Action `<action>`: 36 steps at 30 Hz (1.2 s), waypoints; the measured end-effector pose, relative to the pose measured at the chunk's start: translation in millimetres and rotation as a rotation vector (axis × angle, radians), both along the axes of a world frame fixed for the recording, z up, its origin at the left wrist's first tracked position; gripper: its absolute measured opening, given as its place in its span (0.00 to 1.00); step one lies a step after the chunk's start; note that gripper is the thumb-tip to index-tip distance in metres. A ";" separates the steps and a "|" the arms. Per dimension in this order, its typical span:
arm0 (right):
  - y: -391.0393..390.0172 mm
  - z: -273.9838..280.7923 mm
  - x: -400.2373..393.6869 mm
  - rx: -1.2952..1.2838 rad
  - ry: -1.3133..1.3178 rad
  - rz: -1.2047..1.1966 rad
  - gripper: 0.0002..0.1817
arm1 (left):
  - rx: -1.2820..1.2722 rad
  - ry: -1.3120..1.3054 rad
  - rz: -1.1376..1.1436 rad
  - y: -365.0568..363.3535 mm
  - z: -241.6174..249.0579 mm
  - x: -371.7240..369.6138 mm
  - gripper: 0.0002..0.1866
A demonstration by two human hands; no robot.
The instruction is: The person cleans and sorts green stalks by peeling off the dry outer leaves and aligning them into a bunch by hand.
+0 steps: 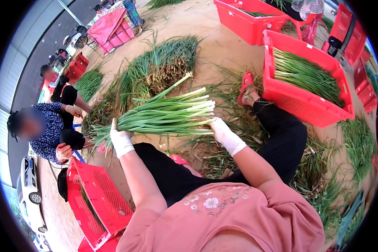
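Note:
A bunch of green onions (pixel 164 113) lies level across both my hands above my lap, green leaves to the left and pale stem ends to the right. My left hand (pixel 121 136), in a thin white glove, is closed around the leafy part from below. My right hand (pixel 223 130), also gloved, grips near the white stem ends; its fingertips are partly hidden. One onion stalk (pixel 172 88) sticks out above the rest of the bunch. Beyond it, a heap of untrimmed green onions (pixel 172 59) with brown root ends lies on the ground.
A red crate (pixel 308 111) of cleaned green onions stands right of my knee, another red crate (pixel 252 27) behind it. At lower left is a further red crate (pixel 98 189). A co-worker (pixel 50 126) sits at left. Loose leaves (pixel 235 151) litter the ground around my feet.

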State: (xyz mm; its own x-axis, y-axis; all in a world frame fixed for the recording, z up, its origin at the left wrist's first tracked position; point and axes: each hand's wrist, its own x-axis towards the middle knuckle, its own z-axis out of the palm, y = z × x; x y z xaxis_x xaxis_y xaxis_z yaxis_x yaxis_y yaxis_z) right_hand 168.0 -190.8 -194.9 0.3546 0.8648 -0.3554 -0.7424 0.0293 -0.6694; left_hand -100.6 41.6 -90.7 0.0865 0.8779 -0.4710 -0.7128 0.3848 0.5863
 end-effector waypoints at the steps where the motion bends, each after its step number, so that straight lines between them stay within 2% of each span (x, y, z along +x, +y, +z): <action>1: 0.8 -0.1 3.2 0.011 0.063 0.081 0.12 | 0.014 -0.017 -0.035 -3.5 3.0 3.5 0.12; 3: 0.2 0.7 5.3 0.026 0.126 0.159 0.12 | 0.036 0.001 -0.036 -5.4 4.4 9.2 0.13; 6: -0.4 6.7 -1.6 0.132 -0.398 -0.031 0.13 | 0.059 0.013 -0.058 -4.2 13.2 19.0 0.13; 7: -0.3 22.7 -4.9 0.035 -0.794 -0.093 0.12 | 0.053 0.005 -0.078 -3.6 16.8 23.3 0.13; 8: 2.1 15.4 -1.5 0.033 -0.788 -0.098 0.12 | 0.053 0.011 -0.084 -3.1 18.5 26.8 0.13; 10: 12.2 -5.3 5.7 0.574 0.476 -0.162 0.13 | 0.059 0.046 -0.077 0.9 22.3 35.1 0.12; 12: 12.9 -8.3 5.9 0.297 -0.515 -0.230 0.14 | 0.037 0.054 -0.078 2.7 27.7 43.7 0.11; 16: -8.5 15.8 22.9 0.151 -0.609 -0.307 0.10 | 0.133 0.112 -0.174 -5.1 47.6 60.5 0.13; 17: -10.3 3.8 44.1 0.089 -0.364 -0.364 0.11 | 0.278 0.249 -0.189 -8.7 52.9 64.0 0.13; 18: -16.6 14.3 56.1 0.004 -0.251 -0.415 0.11 | 0.424 0.385 -0.199 -10.7 57.2 66.8 0.13; 20: -32.7 20.6 88.8 -0.058 -0.374 -0.458 0.14 | 0.366 0.217 -0.261 3.8 66.9 68.4 0.14; 22: -59.8 54.6 100.2 -0.024 -0.584 -0.116 0.20 | 0.475 0.231 -0.234 -12.2 88.4 82.6 0.14; 23: -63.0 59.4 99.8 0.089 -0.575 -0.026 0.29 | 0.499 0.207 -0.264 -14.9 94.1 86.7 0.12; 24: -61.3 57.8 98.5 0.200 -0.457 0.074 0.34 | 0.500 0.205 -0.268 -13.1 96.7 90.8 0.12; 27: -63.6 66.2 86.7 0.424 -0.271 0.232 0.37 | 0.508 0.142 -0.304 -3.3 107.2 100.7 0.09; 28: -65.2 66.0 87.2 0.404 -0.295 0.260 0.28 | 0.512 0.143 -0.306 1.1 111.2 100.9 0.09; 30: -61.9 52.5 93.1 0.167 -0.419 0.212 0.15 | 0.461 0.110 -0.324 8.5 117.5 98.8 0.09; 32: -72.3 82.5 92.1 0.021 -0.565 0.003 0.10 | 0.451 0.104 -0.318 0.8 124.5 97.8 0.09; 35: -72.9 33.5 133.2 0.207 -0.273 -0.532 0.07 | 0.586 0.110 -0.306 0.0 127.4 92.7 0.10; 36: -86.1 42.6 140.2 0.208 -0.130 -0.669 0.06 | 0.588 0.109 -0.300 -4.9 130.0 92.4 0.10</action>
State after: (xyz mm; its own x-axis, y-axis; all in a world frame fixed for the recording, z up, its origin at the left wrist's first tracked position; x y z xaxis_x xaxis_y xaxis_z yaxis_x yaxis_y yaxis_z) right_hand 308.2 -276.9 -152.3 0.8612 0.4925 -0.1252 -0.4351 0.5873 -0.6825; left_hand -8.2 36.7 39.4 0.3456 0.9366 0.0585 -0.5499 0.1516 0.8214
